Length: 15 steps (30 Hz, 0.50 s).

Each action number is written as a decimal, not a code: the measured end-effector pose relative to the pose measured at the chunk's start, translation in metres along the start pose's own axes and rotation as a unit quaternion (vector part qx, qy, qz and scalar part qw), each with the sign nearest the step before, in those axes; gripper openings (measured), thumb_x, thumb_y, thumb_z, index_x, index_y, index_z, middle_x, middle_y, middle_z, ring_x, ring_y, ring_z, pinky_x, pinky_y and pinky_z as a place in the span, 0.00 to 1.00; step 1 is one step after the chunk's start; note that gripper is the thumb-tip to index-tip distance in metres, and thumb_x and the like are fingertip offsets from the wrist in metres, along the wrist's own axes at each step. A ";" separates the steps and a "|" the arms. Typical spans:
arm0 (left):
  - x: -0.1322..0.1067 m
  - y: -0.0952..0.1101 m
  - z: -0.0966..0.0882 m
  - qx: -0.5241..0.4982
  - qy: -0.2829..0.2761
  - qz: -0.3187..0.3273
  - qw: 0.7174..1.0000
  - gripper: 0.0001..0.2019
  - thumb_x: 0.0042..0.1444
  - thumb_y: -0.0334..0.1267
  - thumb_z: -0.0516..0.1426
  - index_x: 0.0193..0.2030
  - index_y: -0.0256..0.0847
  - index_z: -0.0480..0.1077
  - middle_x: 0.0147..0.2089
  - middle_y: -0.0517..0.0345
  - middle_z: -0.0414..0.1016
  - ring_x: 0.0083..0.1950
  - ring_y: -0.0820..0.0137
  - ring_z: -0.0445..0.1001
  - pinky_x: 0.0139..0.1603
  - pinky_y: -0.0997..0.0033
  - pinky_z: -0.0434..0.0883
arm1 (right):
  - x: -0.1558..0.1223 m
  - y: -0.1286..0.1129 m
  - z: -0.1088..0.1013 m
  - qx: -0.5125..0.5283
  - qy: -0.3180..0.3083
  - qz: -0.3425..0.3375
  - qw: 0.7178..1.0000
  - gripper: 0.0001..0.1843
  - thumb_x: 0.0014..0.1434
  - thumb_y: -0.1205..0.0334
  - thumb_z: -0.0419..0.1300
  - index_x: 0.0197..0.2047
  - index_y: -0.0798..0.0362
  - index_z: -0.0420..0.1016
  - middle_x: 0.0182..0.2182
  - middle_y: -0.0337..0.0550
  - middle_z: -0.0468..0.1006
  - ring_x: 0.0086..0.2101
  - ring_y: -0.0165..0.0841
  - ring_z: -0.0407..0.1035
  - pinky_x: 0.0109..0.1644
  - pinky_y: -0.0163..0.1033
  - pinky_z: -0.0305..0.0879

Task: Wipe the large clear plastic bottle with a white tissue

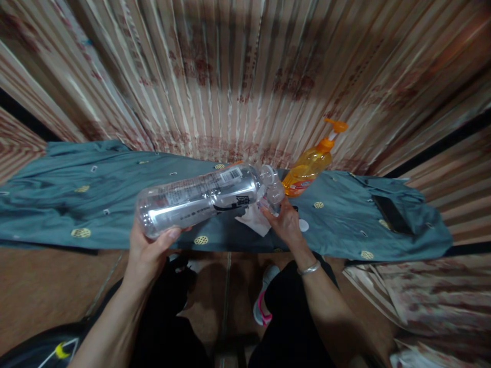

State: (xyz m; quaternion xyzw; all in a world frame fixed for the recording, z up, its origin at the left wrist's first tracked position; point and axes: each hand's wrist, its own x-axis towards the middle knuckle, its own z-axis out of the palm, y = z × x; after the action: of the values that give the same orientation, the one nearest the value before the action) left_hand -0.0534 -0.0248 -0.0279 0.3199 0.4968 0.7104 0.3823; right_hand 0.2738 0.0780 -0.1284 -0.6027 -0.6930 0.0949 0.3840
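Observation:
My left hand (148, 250) grips the base of a large clear plastic bottle (199, 197), which is tipped almost flat with its neck pointing right. The bottle's mouth meets a small clear cup or container (274, 194) that my right hand (284, 222) holds from below, fingers wrapped round it. A silver bracelet (309, 268) sits on my right wrist. Under the right hand a white tissue or cloth (253, 220) lies on the blue-grey tablecloth (95, 194).
An orange pump bottle (310, 166) stands just behind the right hand. A dark phone (391, 214) lies on the cloth at the right. A striped curtain (245, 76) hangs behind the table. My legs and a pink-soled shoe (263, 306) show below.

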 end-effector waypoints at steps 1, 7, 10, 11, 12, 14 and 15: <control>0.000 0.000 0.000 0.001 -0.001 0.002 1.000 0.44 0.23 0.51 0.87 0.50 0.40 0.83 0.41 0.54 0.89 0.34 0.62 0.88 0.33 0.67 0.88 | 0.000 0.000 0.000 0.000 0.001 -0.002 1.000 0.32 0.66 0.50 0.73 0.68 0.55 0.77 0.54 0.68 0.90 0.53 0.61 0.86 0.59 0.69 0.83; 0.001 -0.002 -0.002 0.001 -0.002 0.016 1.000 0.41 0.23 0.51 0.87 0.47 0.40 0.84 0.43 0.53 0.90 0.35 0.64 0.88 0.37 0.69 0.89 | -0.001 0.001 0.000 0.005 0.005 -0.006 1.000 0.31 0.67 0.48 0.72 0.67 0.53 0.77 0.54 0.65 0.90 0.54 0.59 0.86 0.60 0.68 0.84; 0.000 -0.004 -0.004 0.007 -0.010 0.027 1.000 0.40 0.26 0.52 0.87 0.47 0.40 0.84 0.42 0.53 0.90 0.34 0.64 0.87 0.36 0.69 0.88 | 0.000 0.003 0.001 -0.005 0.003 -0.006 1.000 0.34 0.67 0.45 0.71 0.68 0.56 0.77 0.54 0.66 0.90 0.54 0.59 0.86 0.60 0.68 0.83; 0.000 -0.005 -0.005 0.009 -0.012 0.029 0.999 0.39 0.27 0.52 0.87 0.47 0.39 0.84 0.42 0.53 0.90 0.34 0.64 0.87 0.35 0.69 0.88 | 0.000 0.004 0.001 -0.009 0.001 -0.007 1.000 0.35 0.68 0.44 0.71 0.69 0.57 0.76 0.54 0.67 0.89 0.55 0.60 0.85 0.60 0.69 0.83; 0.000 -0.005 -0.005 0.010 -0.014 0.031 0.999 0.39 0.28 0.52 0.86 0.48 0.39 0.84 0.42 0.52 0.89 0.34 0.64 0.87 0.34 0.69 0.88 | 0.000 0.004 0.001 -0.011 -0.001 -0.008 1.000 0.36 0.68 0.43 0.70 0.69 0.57 0.76 0.54 0.67 0.89 0.55 0.60 0.85 0.60 0.69 0.83; -0.001 -0.005 -0.005 0.010 -0.021 0.034 0.999 0.39 0.29 0.52 0.86 0.49 0.39 0.84 0.42 0.52 0.89 0.33 0.63 0.87 0.34 0.67 0.87 | 0.000 0.004 0.000 -0.012 -0.005 -0.008 1.000 0.36 0.68 0.43 0.70 0.71 0.56 0.76 0.55 0.67 0.89 0.55 0.60 0.85 0.60 0.70 0.83; -0.001 -0.005 -0.006 0.009 -0.025 0.035 0.999 0.40 0.30 0.52 0.86 0.50 0.39 0.84 0.41 0.52 0.89 0.32 0.63 0.86 0.34 0.67 0.87 | 0.000 0.004 0.000 -0.009 -0.006 -0.007 1.000 0.36 0.68 0.43 0.70 0.71 0.54 0.76 0.55 0.65 0.89 0.55 0.60 0.85 0.60 0.70 0.83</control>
State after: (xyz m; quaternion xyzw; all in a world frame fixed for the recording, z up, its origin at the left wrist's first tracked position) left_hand -0.0565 -0.0272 -0.0344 0.3584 0.4823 0.7102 0.3668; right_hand 0.2770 0.0791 -0.1307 -0.6009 -0.7000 0.0902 0.3751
